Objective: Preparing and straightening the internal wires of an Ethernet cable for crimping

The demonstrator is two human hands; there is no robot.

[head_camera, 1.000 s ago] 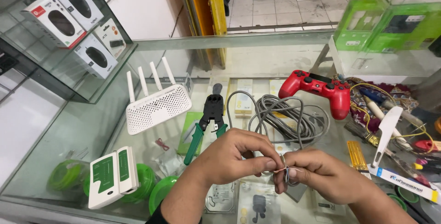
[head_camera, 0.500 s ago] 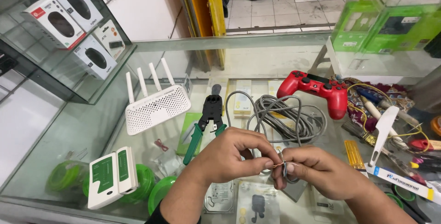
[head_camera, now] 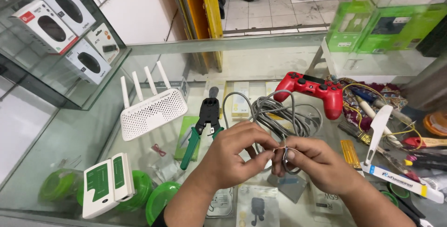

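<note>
Both my hands meet over the glass counter (head_camera: 84, 129), pinching the stripped end of a grey network cable (head_camera: 288, 115). My left hand (head_camera: 237, 155) holds the thin coloured wires at its fingertips. My right hand (head_camera: 314, 162) grips the cable's end just beside them, thumb and forefinger closed on it. The rest of the cable lies in a loose coil behind my hands. A crimping tool (head_camera: 202, 127) with green handles rests on the glass just left of my left hand.
A white router (head_camera: 151, 110) with several antennas sits at the left. A white and green cable tester (head_camera: 107, 183) lies at the front left. A red game controller (head_camera: 312, 92) is behind the coil. Screwdrivers and small tools (head_camera: 391, 134) crowd the right side. Boxed mice (head_camera: 51, 27) fill the left shelf.
My hands stay together on the cable end; the fingers shift slightly as they work the small wires. Nothing else on the counter has moved.
</note>
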